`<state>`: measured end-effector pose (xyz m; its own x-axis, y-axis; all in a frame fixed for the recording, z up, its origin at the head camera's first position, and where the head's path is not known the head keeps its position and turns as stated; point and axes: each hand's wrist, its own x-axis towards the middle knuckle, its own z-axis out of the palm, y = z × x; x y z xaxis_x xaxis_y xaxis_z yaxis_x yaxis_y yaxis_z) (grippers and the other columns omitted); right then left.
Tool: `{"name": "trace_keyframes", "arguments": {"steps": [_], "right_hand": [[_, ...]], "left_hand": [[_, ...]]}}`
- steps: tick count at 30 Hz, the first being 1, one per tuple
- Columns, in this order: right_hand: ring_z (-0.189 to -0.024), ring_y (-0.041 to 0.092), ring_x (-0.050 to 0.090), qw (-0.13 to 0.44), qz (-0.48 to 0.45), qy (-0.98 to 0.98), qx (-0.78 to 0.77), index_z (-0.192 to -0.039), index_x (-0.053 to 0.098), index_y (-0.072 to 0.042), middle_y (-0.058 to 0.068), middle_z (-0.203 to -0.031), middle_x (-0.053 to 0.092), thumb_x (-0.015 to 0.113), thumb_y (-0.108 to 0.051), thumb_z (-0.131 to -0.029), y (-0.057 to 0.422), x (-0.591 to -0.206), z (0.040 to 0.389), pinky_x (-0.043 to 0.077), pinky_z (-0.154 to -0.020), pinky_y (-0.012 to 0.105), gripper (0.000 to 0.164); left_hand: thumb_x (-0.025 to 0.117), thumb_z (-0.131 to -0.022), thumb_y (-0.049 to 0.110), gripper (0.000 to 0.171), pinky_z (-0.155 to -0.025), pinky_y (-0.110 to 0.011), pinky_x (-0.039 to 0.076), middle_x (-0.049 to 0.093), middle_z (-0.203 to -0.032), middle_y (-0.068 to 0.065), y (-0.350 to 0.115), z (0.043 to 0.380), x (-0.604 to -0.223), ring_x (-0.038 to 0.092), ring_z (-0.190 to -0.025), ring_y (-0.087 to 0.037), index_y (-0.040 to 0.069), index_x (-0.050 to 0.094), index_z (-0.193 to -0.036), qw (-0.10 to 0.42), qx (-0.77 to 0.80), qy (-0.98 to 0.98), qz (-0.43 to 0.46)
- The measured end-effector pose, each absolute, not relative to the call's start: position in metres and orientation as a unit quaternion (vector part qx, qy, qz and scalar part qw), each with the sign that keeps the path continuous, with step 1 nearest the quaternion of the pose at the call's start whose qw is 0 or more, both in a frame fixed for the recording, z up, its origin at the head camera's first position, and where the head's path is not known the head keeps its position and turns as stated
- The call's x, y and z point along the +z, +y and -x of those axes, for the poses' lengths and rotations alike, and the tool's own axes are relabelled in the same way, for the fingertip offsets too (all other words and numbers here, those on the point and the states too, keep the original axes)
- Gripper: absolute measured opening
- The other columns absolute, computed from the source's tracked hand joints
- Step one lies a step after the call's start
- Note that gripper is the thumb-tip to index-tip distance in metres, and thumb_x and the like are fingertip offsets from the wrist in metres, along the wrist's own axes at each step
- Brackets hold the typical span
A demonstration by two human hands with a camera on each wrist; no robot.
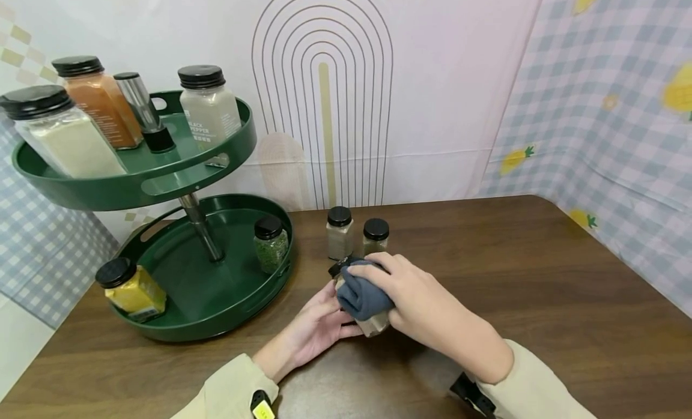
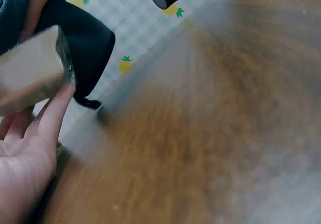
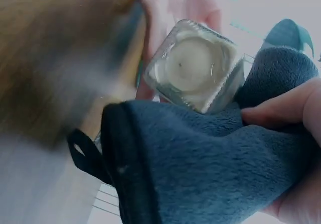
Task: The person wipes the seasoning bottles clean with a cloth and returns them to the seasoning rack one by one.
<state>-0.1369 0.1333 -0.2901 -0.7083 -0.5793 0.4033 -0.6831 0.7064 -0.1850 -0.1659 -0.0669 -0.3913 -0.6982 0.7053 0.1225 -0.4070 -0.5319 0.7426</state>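
A square glass spice jar (image 1: 374, 326) with a black lid lies tilted between the two hands, just above the table. My left hand (image 1: 323, 324) holds it from the left side, and its fingers touch the glass in the left wrist view. A dark blue-grey cloth (image 1: 363, 296) with a hanging loop is gripped by my right hand (image 1: 418, 293) and pressed against the jar. From the right wrist, the jar's clear square base (image 3: 193, 66) faces the camera, with the bunched cloth (image 3: 180, 158) beside it. The cloth hides much of the jar's side.
Two small black-lidded jars, one pale (image 1: 339, 236) and one partly hidden (image 1: 375, 234), stand just behind the hands. At left, a green two-tier tray (image 1: 200, 335) bears several jars and a metal-topped cylinder (image 1: 142, 110). A yellow jar (image 1: 139, 292) leans at its lower rim.
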Motion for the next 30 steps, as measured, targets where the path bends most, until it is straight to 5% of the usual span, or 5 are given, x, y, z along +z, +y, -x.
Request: {"name": "trace_keyframes", "arguments": {"steps": [13, 21, 30], "right_hand": [[-0.092, 0.016, 0.057, 0.089, -0.384, -0.911, 0.117, -0.109, 0.064, -0.02, -0.001, -0.108, 0.056, 0.064, 0.012, -0.062, 0.141, -0.281, 0.129, 0.05, -0.073, 0.032, 0.057], [-0.083, 0.009, 0.056, -0.004, -0.374, -0.92, 0.116, -0.103, 0.066, -0.029, -0.01, -0.099, 0.058, 0.06, 0.013, -0.066, 0.166, -0.262, 0.128, 0.046, -0.068, 0.028, 0.057], [-0.099, 0.015, 0.058, 0.17, -0.344, -0.907, 0.171, -0.118, 0.057, -0.017, -0.001, -0.113, 0.06, 0.059, 0.016, -0.064, 0.154, -0.271, 0.135, 0.051, -0.081, 0.036, 0.063]], "left_hand": [[0.045, -0.098, 0.031, 0.051, -0.086, -0.034, 0.051, 0.051, -0.123, 0.006, -0.066, 0.167, -0.39, 0.052, -0.111, -0.019, 0.014, 0.022, -0.141, 0.286, 0.878, 0.369, -0.106], [0.044, -0.098, 0.031, 0.059, -0.097, -0.045, 0.043, 0.041, -0.132, -0.001, -0.064, 0.168, -0.389, 0.045, -0.122, -0.025, 0.019, 0.013, -0.146, 0.282, 0.878, 0.377, -0.092], [0.046, -0.098, 0.024, 0.054, -0.09, -0.043, 0.048, 0.051, -0.129, -0.003, -0.066, 0.167, -0.39, 0.054, -0.115, -0.022, 0.018, 0.02, -0.145, 0.301, 0.853, 0.39, -0.175]]}}
